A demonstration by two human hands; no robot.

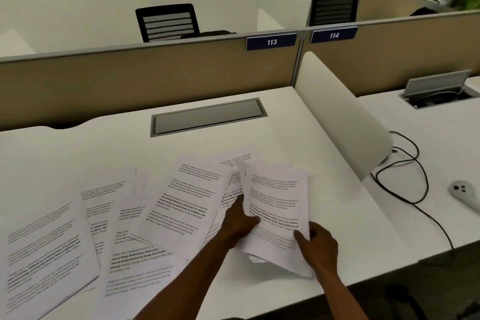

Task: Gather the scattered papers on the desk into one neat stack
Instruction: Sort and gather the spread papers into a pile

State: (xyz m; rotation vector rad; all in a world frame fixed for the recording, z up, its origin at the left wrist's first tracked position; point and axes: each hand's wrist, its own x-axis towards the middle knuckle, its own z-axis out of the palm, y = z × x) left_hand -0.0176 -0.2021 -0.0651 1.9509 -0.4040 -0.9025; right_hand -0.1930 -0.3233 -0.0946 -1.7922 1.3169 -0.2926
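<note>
Several printed white papers (124, 231) lie scattered and overlapping across the left and middle of the white desk (78, 153). A small bundle of papers (275, 210) is lifted off the desk at centre right. My right hand (317, 247) grips the bundle's lower right corner, thumb on top. My left hand (240, 223) holds the bundle's left edge, fingers under the sheets and resting over a loose paper (187, 202) beside it. The bundle's sheets are uneven, with edges fanned at the top left.
A grey cable flap (207, 115) is set into the desk behind the papers. A curved white divider (337, 122) borders the desk on the right. Beyond it lie black cables (405, 174) and a white controller (465, 193). A tan partition (155, 80) runs along the back.
</note>
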